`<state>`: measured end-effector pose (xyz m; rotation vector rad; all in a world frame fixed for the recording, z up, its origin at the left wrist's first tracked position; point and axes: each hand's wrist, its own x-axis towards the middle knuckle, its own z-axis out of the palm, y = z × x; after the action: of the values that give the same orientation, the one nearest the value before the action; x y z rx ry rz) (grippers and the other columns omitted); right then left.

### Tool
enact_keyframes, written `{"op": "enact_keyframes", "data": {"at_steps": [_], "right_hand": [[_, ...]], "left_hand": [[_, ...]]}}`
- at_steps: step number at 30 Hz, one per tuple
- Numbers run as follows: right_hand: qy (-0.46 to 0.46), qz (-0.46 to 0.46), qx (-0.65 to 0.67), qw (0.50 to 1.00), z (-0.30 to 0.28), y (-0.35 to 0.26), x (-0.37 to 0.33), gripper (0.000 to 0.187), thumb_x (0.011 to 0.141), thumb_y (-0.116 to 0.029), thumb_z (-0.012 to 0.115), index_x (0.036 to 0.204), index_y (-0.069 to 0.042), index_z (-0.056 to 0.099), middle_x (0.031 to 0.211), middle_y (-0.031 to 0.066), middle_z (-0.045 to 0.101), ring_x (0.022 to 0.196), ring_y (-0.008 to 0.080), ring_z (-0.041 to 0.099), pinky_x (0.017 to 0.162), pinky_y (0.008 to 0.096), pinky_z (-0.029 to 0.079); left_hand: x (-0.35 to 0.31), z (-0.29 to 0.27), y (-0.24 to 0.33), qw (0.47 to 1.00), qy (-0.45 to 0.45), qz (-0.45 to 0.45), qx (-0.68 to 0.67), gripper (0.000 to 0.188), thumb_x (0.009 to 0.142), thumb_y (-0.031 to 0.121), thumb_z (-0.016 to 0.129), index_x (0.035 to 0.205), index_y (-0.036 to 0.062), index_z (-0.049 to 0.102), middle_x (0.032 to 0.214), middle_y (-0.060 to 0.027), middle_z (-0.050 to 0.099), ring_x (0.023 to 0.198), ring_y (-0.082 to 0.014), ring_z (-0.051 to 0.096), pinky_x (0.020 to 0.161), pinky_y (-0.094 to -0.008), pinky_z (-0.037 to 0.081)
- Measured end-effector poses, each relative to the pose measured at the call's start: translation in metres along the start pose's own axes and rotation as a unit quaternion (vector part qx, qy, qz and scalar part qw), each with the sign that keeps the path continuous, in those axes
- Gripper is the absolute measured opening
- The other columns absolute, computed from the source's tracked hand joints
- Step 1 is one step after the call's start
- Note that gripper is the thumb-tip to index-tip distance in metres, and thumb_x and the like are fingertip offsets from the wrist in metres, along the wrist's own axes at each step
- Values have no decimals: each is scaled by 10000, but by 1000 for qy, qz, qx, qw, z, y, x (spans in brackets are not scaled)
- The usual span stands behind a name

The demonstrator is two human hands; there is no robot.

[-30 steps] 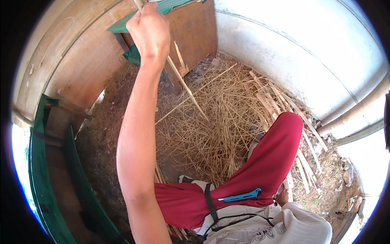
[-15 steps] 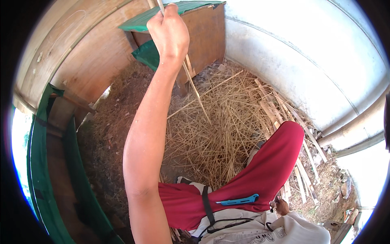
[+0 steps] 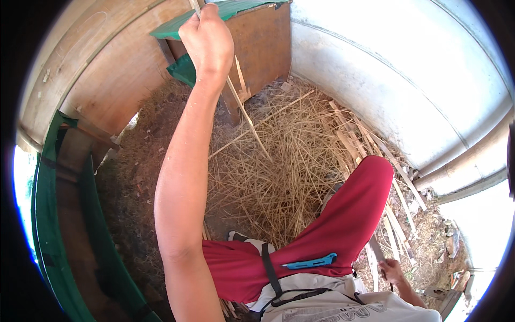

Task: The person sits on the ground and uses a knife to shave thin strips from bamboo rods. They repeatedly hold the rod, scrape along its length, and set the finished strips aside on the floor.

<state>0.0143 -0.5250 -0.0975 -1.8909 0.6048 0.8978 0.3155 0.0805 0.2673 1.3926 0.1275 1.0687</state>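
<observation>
My left hand (image 3: 208,45) is raised high at the top left of centre, closed around a long thin bamboo strip (image 3: 248,122). The strip slants down behind my wrist, and its lower end reaches a heap of thin bamboo slivers (image 3: 289,166). Down at the lower right, beside my bent knee, my right hand (image 3: 393,272) is closed on the handle of a knife. Its greyish blade (image 3: 375,248) points up and away from my fist; the handle is mostly hidden. A blue slotted piece (image 3: 312,262) lies across my red-trousered lap.
A wooden box (image 3: 260,45) with a green cover stands at the back. Wider bamboo strips (image 3: 396,225) lie to the right of my knee, near a pale sheet wall (image 3: 375,70). On the left is a green-edged wooden structure (image 3: 51,231).
My right hand has come out from beside my hip into fuller view, and the knife blade now shows. My left hand still holds the strip; the whole view has shifted slightly.
</observation>
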Motion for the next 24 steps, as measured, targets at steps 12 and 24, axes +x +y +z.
{"op": "enact_keyframes", "data": {"at_steps": [12, 24], "right_hand": [[252, -406, -29, 878, 7, -304, -83, 406, 1001, -353, 594, 1126, 32, 571, 610, -30, 495, 446, 46, 473, 371, 237, 373], [50, -541, -116, 832, 145, -427, -45, 272, 993, -258, 561, 910, -3, 608, 643, 104, 595, 557, 220, 594, 559, 380, 471]], "left_hand": [[-5, 8, -1, 999, -9, 13, 38, 419, 939, 227, 502, 591, 46, 356, 520, -17, 380, 520, -112, 346, 514, -360, 321], [-9, 7, 5, 993, 32, 37, 104, 409, 923, 182, 487, 584, 2, 345, 524, -51, 367, 535, -131, 333, 532, -403, 318]]}}
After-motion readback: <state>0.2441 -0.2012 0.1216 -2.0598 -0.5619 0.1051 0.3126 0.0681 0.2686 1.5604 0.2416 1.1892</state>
